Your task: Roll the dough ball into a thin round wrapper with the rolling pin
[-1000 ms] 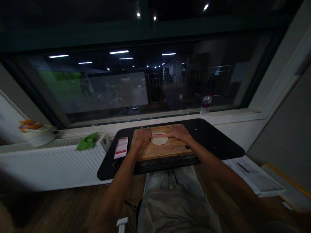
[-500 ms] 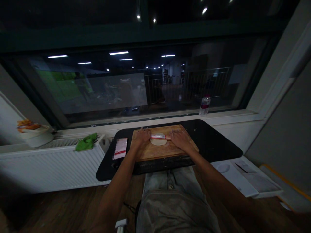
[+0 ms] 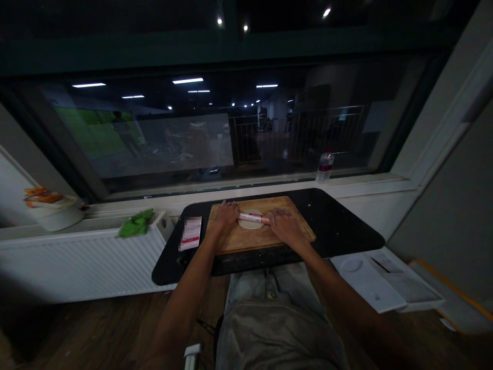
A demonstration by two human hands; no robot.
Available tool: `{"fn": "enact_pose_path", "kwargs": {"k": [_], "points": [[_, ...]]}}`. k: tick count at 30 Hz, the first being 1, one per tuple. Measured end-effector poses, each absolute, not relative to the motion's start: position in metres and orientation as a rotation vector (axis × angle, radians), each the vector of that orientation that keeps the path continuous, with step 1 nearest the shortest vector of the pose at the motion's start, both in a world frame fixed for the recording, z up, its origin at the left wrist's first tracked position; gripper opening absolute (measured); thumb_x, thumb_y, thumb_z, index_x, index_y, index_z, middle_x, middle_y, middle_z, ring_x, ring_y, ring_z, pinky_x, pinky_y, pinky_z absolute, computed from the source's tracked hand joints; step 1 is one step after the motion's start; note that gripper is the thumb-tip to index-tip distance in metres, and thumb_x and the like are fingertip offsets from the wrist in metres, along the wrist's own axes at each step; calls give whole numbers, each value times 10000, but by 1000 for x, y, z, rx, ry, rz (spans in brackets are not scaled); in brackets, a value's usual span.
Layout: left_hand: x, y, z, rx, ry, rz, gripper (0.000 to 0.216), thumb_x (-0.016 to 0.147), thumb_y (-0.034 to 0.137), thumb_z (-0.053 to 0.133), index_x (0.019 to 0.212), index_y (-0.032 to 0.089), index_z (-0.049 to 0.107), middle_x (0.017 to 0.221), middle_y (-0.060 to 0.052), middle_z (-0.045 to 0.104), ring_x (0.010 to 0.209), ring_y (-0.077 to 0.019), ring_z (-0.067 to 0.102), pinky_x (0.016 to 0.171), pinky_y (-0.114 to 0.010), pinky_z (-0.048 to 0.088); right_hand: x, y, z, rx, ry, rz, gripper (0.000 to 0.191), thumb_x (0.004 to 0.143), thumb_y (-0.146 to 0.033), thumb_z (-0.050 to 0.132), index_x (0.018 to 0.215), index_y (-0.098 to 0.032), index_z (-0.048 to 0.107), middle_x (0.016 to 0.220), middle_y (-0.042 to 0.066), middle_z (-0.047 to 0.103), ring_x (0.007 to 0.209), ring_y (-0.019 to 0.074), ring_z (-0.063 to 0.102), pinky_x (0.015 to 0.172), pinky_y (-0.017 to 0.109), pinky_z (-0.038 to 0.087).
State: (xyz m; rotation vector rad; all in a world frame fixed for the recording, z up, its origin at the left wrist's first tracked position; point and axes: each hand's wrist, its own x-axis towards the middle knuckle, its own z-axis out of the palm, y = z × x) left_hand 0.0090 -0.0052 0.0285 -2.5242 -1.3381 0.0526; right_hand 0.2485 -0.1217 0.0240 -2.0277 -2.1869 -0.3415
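The left hand (image 3: 224,218) and the right hand (image 3: 283,226) are lying flat, fingers stretched out and released, on the two ends of a rolling pin (image 3: 253,218) with a red band. The pin is lying across a pale round of dough (image 3: 250,222), tilted slightly so that its right end is sitting nearer the person. The dough is resting at the middle of a wooden board (image 3: 265,236), which is sitting on the black counter (image 3: 339,226). A white and red packet (image 3: 190,233) is lying on the counter just left of the board. A bottle (image 3: 324,166) is standing on the windowsill, and a green cloth (image 3: 135,225) is lying on the radiator.
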Motion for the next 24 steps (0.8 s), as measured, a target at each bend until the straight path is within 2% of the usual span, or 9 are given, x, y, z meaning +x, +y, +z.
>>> {"fn": "enact_pose_path", "kwargs": {"k": [4, 8, 12, 16, 19, 24], "points": [[6, -11, 31, -2529, -1303, -11, 433, 1067, 164, 496, 1440, 133, 715, 1574, -222, 661, 1440, -319, 654, 1320, -509, 382, 258, -105, 23, -1987, -2192, -349, 583, 1194, -361, 218, 1503, -130, 655, 1557, 221, 677, 1461, 354, 606, 1279, 493, 369], [7, -14, 34, -2539, -1319, -25, 443, 1064, 158, 499, 1450, 134, 713, 1534, -221, 693, 1419, -325, 671, 1318, -520, 388, 268, -84, 23, -1995, -2218, -290, 541, 1195, -367, 270, 1534, -140, 626, 1559, 221, 678, 1499, 342, 572, 1310, 530, 308], [9, -15, 35, -2526, -1397, -56, 429, 1056, 153, 529, 1445, 144, 710, 1528, -218, 697, 1399, -330, 681, 1291, -507, 421, 276, -60, 25, -1996, -2275, -272, 504, 1184, -341, 328, 1499, -126, 657, 1498, 216, 720, 1455, 329, 602, 1260, 484, 377], [10, -18, 35, -2507, -1397, -44, 409, 1070, 156, 489, 1404, 123, 723, 1520, -222, 696, 1367, -335, 688, 1249, -491, 460, 279, -35, 32, -2071, -2293, -193, 475, 1155, -266, 356, 1391, -118, 742, 1441, 216, 755, 1345, 325, 682, 1130, 417, 490], [11, -20, 35, -2499, -1382, -37, 407, 1077, 166, 468, 1383, 117, 732, 1500, -219, 707, 1351, -336, 692, 1228, -484, 474, 280, -22, 36, -2086, -2290, -182, 469, 1151, -256, 375, 1416, -126, 738, 1434, 211, 762, 1331, 312, 699, 1137, 408, 483], [12, -18, 33, -2497, -1399, -47, 388, 1074, 156, 476, 1357, 135, 740, 1464, -198, 732, 1347, -311, 699, 1242, -475, 470, 283, -18, 34, -2032, -2321, -193, 464, 1159, -367, 460, 1479, -131, 700, 1497, 215, 729, 1411, 292, 653, 1209, 403, 420]]}}
